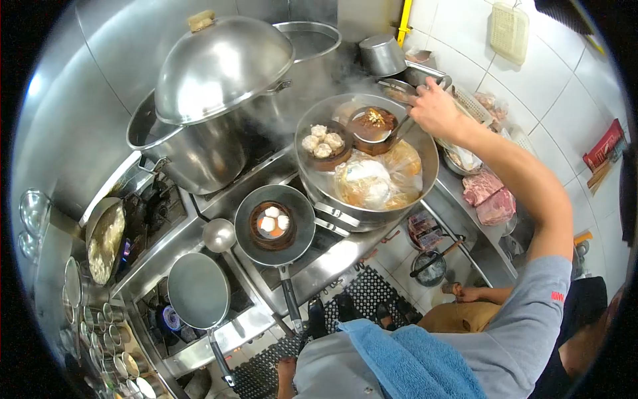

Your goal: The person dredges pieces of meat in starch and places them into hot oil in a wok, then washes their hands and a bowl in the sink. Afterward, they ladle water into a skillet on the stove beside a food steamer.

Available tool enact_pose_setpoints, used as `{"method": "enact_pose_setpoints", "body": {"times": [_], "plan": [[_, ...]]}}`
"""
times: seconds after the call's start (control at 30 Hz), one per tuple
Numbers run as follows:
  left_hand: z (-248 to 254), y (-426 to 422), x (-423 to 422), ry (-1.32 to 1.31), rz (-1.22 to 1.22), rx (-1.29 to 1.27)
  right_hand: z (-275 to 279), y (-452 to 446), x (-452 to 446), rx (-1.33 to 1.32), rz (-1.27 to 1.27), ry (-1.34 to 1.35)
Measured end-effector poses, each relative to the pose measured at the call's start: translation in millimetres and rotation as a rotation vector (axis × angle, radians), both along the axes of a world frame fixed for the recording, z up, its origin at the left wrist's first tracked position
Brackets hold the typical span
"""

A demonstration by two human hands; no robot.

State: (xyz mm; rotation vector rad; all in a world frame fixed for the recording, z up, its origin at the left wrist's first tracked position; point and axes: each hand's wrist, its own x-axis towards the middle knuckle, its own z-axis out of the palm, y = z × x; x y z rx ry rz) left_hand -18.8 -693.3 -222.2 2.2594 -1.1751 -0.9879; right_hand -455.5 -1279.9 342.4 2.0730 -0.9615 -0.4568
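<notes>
My right hand (432, 105) reaches over a large steaming pot (311, 189), its fingers closed on metal tongs (401, 125) that point down at a small round steamer (362, 145). In that steamer lies dark brown food topped with yellow bits (375, 120). Beside it a second small steamer (327, 161) holds several pale dumplings (322, 141). Knotted plastic bags of food (365, 181) fill the front of the pot. My left hand (287, 368) hangs low at my side near the stove front, its fingers not clear.
A frying pan (247, 216) with a small steamer of white buns (272, 219), another pan (198, 289) and a ladle (219, 235) are on the stove. Left stands a tall pot (199, 156) under a domed lid (226, 66). Raw meat (488, 193) lies right; another person's hand (468, 294) is below.
</notes>
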Motion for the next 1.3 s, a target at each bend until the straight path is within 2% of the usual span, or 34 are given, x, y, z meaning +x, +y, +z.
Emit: {"method": "enact_pose_setpoints", "body": {"times": [0.1, 0.2, 0.3, 0.43, 0.7, 0.77, 0.83, 0.9, 0.93, 1.0, 1.03, 1.17, 1.3], "plan": [[0, 0, -8, -0.144, -0.075, -0.008, -1, -4, 7, 0.030, 0.030, 0.027], [0, 6, -8, -0.092, -0.046, 0.308, 4, -12, 6, 0.072, 0.027, 0.066], [-4, 9, -9, -0.130, -0.086, 0.360, 1, -21, 3, 0.071, 0.043, 0.020], [3, 24, -20, -0.026, 0.064, 0.302, 8, -14, 3, 0.084, -0.039, 0.034], [-4, 30, -24, -0.079, 0.000, 0.270, 35, -1, -21, 0.010, 0.135, -0.112], [-6, 29, -25, -0.135, -0.074, 0.235, 56, 17, -9, 0.054, -0.034, -0.067], [-5, 21, -27, -0.169, -0.106, 0.228, 68, 33, -5, 0.021, 0.046, -0.147], [3, 16, -29, 0.001, 0.007, 0.280, 81, 45, 5, -0.005, 0.141, -0.159], [8, 15, -32, 0.003, 0.052, 0.312, 87, 53, 12, -0.029, 0.217, -0.189], [10, 7, -32, 0.003, 0.110, 0.360, 98, 64, 27, -0.011, 0.232, -0.201], [10, 3, -31, -0.088, 0.076, 0.354, 103, 70, 34, -0.011, 0.231, -0.205], [12, 7, -18, 0.061, 0.136, 0.290, 109, 90, 70, 0.020, 0.388, -0.263], [4, 17, -3, -0.004, 0.111, 0.336, 101, 113, 114, 0.013, 0.406, -0.266]]}}
